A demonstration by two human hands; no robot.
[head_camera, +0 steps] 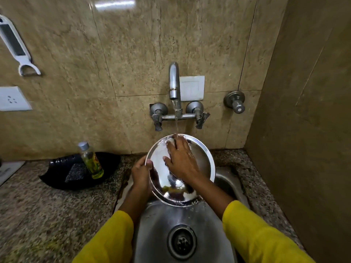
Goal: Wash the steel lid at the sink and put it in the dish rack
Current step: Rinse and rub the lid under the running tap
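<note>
The round steel lid [201, 158] is held tilted over the steel sink [157, 224], under the running tap [174, 82]. My left hand [141, 172] grips the lid's left rim, thumb on the edge. My right hand [180, 158] lies flat on the lid's shiny face, fingers spread, with the water stream falling on its fingertips. Water splashes at the top of the lid. No dish rack is in view.
A black tray [57, 173] on the granite counter at the left holds a dish-soap bottle [91, 160] and a scrub pad [74, 172]. Two tap handles [158, 118] flank the spout. A wall stands close on the right. The sink drain [181, 242] lies below.
</note>
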